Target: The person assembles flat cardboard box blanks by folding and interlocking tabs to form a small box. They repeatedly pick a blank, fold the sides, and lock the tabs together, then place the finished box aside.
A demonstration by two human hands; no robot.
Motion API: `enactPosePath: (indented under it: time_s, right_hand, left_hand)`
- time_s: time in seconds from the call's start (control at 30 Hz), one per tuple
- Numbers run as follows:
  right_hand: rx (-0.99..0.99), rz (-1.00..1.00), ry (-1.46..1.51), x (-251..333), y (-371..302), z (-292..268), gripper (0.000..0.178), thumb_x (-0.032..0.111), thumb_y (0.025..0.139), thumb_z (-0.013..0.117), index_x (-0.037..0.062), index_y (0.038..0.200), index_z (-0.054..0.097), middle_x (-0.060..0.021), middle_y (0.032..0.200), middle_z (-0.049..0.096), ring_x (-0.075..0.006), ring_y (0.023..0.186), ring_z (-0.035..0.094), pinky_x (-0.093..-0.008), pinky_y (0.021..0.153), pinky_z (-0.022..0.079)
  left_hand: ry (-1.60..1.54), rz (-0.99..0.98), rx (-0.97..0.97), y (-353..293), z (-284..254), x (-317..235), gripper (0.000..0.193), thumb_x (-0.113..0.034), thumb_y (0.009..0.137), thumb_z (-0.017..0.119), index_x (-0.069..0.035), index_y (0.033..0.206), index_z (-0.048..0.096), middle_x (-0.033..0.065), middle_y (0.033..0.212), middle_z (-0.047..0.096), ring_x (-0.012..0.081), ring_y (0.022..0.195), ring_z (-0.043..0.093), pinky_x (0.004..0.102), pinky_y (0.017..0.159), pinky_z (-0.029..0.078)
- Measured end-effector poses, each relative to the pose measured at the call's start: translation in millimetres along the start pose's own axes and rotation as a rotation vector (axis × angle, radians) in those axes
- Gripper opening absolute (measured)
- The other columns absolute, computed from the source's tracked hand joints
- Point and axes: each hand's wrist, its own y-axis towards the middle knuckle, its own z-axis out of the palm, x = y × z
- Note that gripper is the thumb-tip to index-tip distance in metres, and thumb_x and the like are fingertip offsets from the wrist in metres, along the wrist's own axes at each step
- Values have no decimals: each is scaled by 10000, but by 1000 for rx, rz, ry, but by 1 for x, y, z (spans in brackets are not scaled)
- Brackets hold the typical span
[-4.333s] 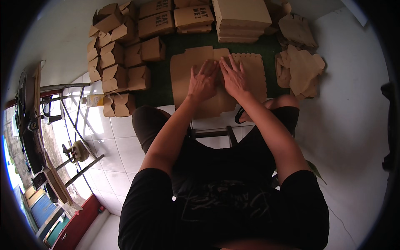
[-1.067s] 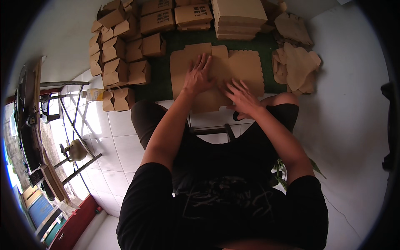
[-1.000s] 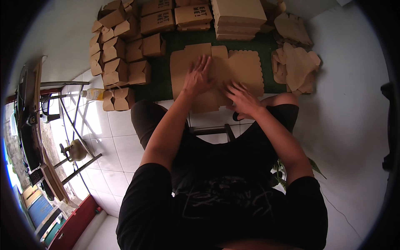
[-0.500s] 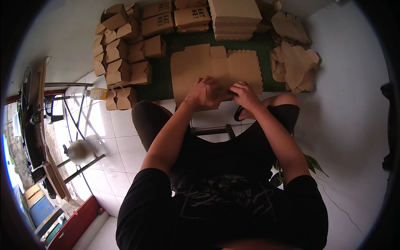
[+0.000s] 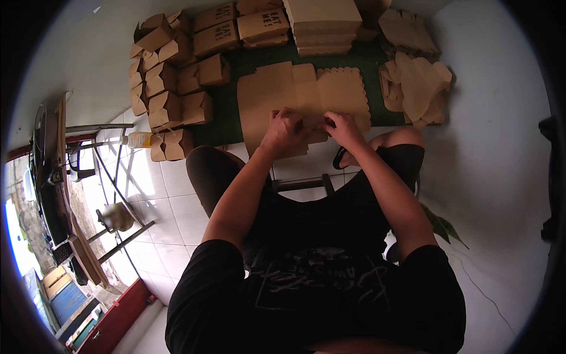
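Note:
A flat brown cardboard box blank with a scalloped right edge lies in front of me, its near edge reaching past the green surface. My left hand is over its near middle part, fingers curled and pinching at a small flap. Across from it, my right hand is closed on the near edge of the same blank, thumb and forefinger pressed together. The fingertips partly hide the fold between them.
Folded small boxes stand stacked on the green mat at the left. Flat printed boxes and a tall cardboard stack are at the back. Loose brown blanks lie right. A yellow-labelled bottle stands at far left.
The view has shifted slightly. My right hand has drawn a little left toward my left hand, and the fingers of both have changed position on the blank's near edge.

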Motion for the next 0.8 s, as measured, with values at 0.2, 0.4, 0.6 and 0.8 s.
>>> enactPosePath:
  time_s: [0.2,0.4,0.6,0.8]
  right_hand:
    - [-48,-4,-34,-11,1,17,385,167,949,915,77,1244,684,-134,977,806,-388,937,801,-528,893,593]
    - [-131,-71,-271,4,-3,17,548,182,956,915,152,1440,659,-178,1382,662,-395,1186,738,-534,992,576]
    - [-41,-57,-321,12,-1,15,714,256,924,952,214,1566,641,-139,1477,576,-379,1286,673,-561,1095,538]
    - [-56,-60,-349,7,2,2,786,293,918,959,235,1624,621,-130,1491,568,-382,1314,654,-573,1112,521]
  left_hand:
    - [9,-156,68,1,-3,-11,590,-396,928,898,-173,1450,736,89,1309,786,330,1409,648,564,1195,396]
    - [91,-200,-24,-2,-2,-22,532,-413,911,910,-231,1396,789,47,1342,734,320,1388,639,564,1169,407]
    - [138,-151,-95,-4,0,-23,356,-402,870,932,-367,1220,877,-2,1286,701,290,1331,632,571,1107,427]
    - [152,-154,-76,-3,-3,-22,304,-453,901,914,-356,1190,913,1,1315,724,280,1340,640,562,1138,420]
